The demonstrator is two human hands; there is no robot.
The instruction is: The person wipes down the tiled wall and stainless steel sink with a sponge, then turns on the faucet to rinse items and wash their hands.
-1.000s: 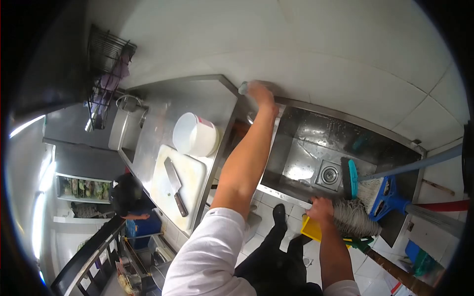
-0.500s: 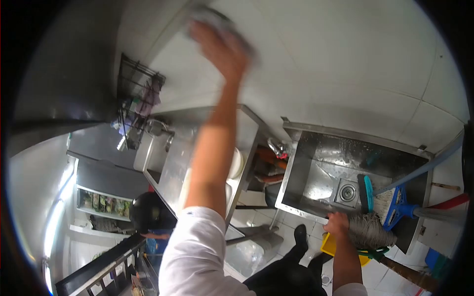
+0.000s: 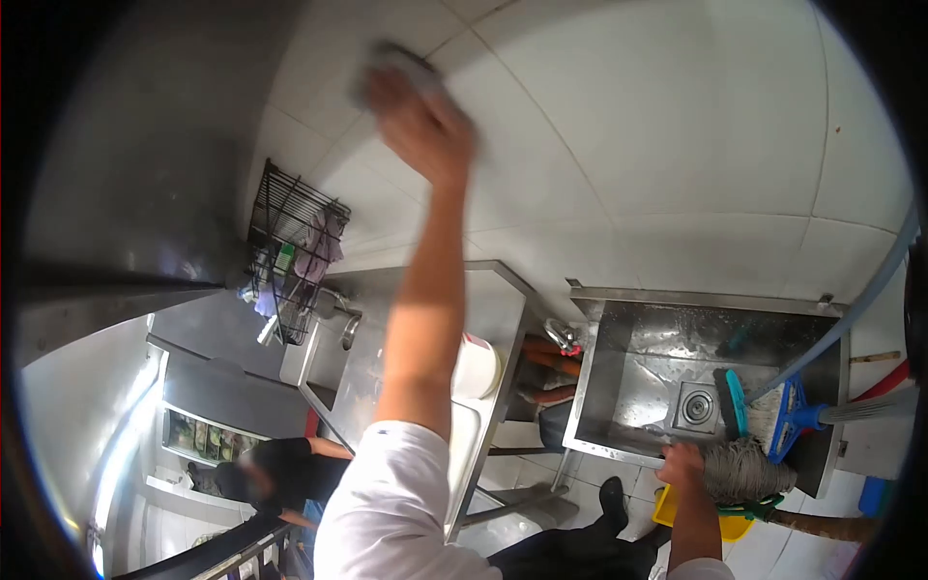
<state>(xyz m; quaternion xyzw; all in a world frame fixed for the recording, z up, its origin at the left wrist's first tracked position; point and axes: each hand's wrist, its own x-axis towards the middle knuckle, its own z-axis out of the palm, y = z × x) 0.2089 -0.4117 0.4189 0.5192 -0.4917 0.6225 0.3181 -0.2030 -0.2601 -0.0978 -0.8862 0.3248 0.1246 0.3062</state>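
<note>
My left hand [image 3: 418, 126] is raised against the white tiled wall [image 3: 657, 126], closed on a grey cloth [image 3: 401, 66] pressed flat to the tiles. Motion blurs the cloth and the fingertips, so its exact kind is hard to make out. Low on the right, my right hand [image 3: 682, 464] grips the front rim of a steel sink [image 3: 619, 450]. Just beside that hand a grey string mop head [image 3: 744, 467] hangs over the rim. Inside the sink are a teal-edged brush [image 3: 736, 401] and a blue mop holder [image 3: 788, 416].
A black wire rack [image 3: 300, 217] with cloths hangs on the wall at left. Below my left arm, a steel counter [image 3: 372, 358] carries a white tub [image 3: 477, 367]. A yellow bucket [image 3: 737, 528] stands under the sink. Another person [image 3: 290, 474] in black is at lower left.
My left hand, with the cloth, is still on the wall, slightly lower in view. The camera view has shifted, so rack and sink appear lower. The other person now shows more fully.
</note>
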